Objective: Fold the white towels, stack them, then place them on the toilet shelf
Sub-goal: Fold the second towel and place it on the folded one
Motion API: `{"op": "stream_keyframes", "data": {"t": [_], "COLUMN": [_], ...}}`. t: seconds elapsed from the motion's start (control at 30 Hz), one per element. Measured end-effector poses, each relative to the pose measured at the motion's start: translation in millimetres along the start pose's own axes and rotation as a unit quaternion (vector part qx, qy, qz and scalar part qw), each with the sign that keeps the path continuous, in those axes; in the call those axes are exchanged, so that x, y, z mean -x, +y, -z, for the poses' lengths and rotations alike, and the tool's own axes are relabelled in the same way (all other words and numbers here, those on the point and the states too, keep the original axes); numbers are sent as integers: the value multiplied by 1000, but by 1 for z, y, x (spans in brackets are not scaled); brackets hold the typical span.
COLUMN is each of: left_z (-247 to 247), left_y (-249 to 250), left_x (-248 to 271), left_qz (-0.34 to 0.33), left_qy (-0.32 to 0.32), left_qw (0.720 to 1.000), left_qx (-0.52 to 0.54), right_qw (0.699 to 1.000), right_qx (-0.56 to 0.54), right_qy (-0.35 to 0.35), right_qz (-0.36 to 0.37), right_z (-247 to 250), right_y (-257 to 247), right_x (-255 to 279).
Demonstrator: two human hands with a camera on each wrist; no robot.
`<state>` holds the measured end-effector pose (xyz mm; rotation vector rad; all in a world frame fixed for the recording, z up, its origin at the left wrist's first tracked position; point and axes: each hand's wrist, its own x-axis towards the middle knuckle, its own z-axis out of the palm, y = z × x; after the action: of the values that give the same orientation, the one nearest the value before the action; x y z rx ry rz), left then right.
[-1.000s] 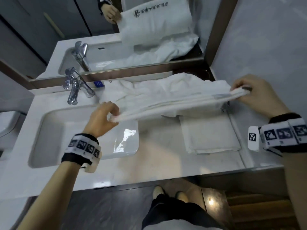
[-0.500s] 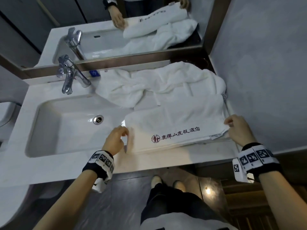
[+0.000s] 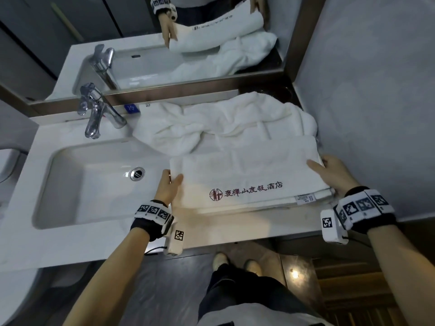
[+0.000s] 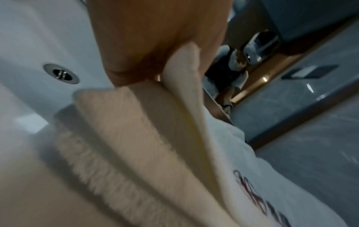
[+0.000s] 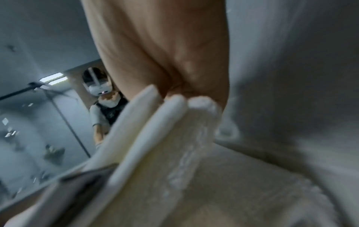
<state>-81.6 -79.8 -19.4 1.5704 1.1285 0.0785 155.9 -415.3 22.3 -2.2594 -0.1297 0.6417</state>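
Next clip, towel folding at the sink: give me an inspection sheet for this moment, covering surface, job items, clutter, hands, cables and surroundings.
Surface: white vanity counter with inset sink basin.
Job's things: folded towel with dark red lettering lies on the counter; crumpled towel heaped behind it.
Clutter: nothing seen.
Grippers: left hand pinches the folded towel's left end; right hand grips its right end.
Cables: thin black lead at the left wrist camera.
Surroundings: chrome faucet, mirror, grey wall at right.
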Motion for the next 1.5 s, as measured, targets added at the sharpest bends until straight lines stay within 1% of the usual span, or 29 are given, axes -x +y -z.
{"op": "stream_keyframes", "data": {"t": [0.07,0.1,0.13,0.17,0.2,0.23,0.27,0.3,0.33,0.37,0.43,0.5,0.57,0.63,0.7,0.77,0.83,0.93,1.0,1.03,1.07,1.1,1.17,1.23,1.27,1.33,1.4,1.43,1.5], "left_z": [-3,-5,-9,-16,-26,-37,-50,-64,-77,-90,-108,-119,-119,-114,-104,-92,-77,-57,-48,-45,-43,-43,-49,-62,-70,-87,-101,-106,-115], "left_y": [-2,-3,-2,1,6,11,16,17,18,17,12,3,-4,-5,-6,-9,-14,-19,-23,-22,-21,-17,-4,11,18,29,37,40,42], "left_x": [2,3,6,10,15,19,22,23,23,22,19,13,7,1,-1,-3,-5,-5,-2,0,3,5,8,13,15,17,19,19,20], "left_qz": [-14,-34,-73,-132,-197,-253,-292,-314,-322,-321,-295,-270,-258,-250,-248,-231,-201,-158,-131,-125,-129,-147,-225,-298,-315,-320,-307,-294,-267], "left_qy": [43,74,98,111,106,83,50,14,-17,-40,-72,-86,-90,-90,-79,-61,-44,-43,-39,-32,-29,-32,-61,-121,-151,-198,-232,-243,-243], "left_qw": [996,988,974,958,940,923,904,886,871,859,845,823,801,800,807,827,847,875,887,887,882,873,845,816,809,793,772,768,764], "left_qx": [-73,-132,-189,-231,-256,-279,-308,-340,-370,-396,-440,-492,-532,-539,-530,-509,-489,-455,-441,-444,-453,-463,-482,-480,-473,-479,-506,-515,-535], "right_qw": [997,991,982,972,963,953,937,916,888,861,823,803,793,798,815,841,865,889,913,927,939,950,970,985,989,994,997,998,999], "right_qx": [63,97,126,140,140,141,164,216,286,354,454,507,526,519,493,460,429,400,366,338,302,261,169,106,94,73,48,29,-31], "right_qy": [50,90,127,153,160,148,124,96,67,40,-3,-32,-35,-31,-22,1,28,56,62,69,84,106,140,127,112,84,55,36,-16], "right_qz": [17,34,64,109,165,225,282,326,353,362,342,312,306,306,303,285,259,218,169,150,140,135,106,44,17,-16,-28,-30,-26], "right_z": [-5,-9,-15,-23,-34,-48,-64,-82,-99,-115,-139,-150,-150,-144,-133,-116,-94,-64,-50,-45,-42,-40,-36,-31,-28,-23,-16,-13,-9], "right_y": [0,-2,-7,-15,-24,-34,-44,-53,-59,-63,-59,-45,-33,-29,-24,-17,-7,10,15,15,14,12,9,7,7,8,9,8,5], "right_x": [5,9,15,22,29,36,40,43,44,43,36,25,17,13,8,1,-5,-11,-10,-9,-8,-6,-4,-3,-3,-2,-1,1,6]}}
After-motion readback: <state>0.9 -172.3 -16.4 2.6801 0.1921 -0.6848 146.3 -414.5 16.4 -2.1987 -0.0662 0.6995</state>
